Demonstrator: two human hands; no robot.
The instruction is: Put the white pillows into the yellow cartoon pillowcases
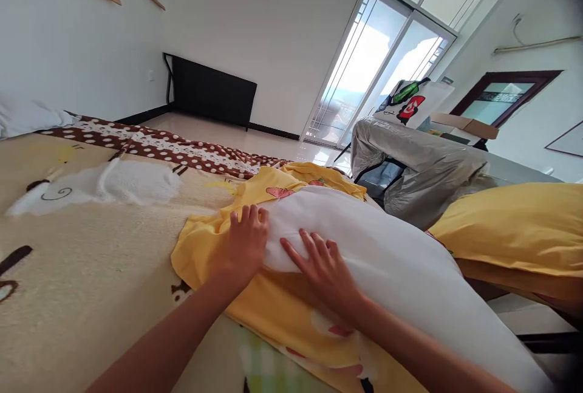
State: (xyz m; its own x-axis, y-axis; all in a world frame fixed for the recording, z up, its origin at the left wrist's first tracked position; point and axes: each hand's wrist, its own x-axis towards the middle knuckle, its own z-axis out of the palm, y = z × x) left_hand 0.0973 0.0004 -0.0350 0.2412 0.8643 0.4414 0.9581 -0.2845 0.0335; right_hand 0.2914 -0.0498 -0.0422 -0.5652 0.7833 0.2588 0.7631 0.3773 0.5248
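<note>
Pillow under right fingers, yellow cover under left fingers

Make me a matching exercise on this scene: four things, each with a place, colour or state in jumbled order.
Things:
1. white pillow
2. yellow cover
3. printed bag
4. rectangular panel

Descriptions:
A. black, standing near the far wall
B. bunched around the pillow's end
C. white, with red and green
D. under the right hand

Pairs: 1-D, 2-B, 3-C, 4-A
</note>
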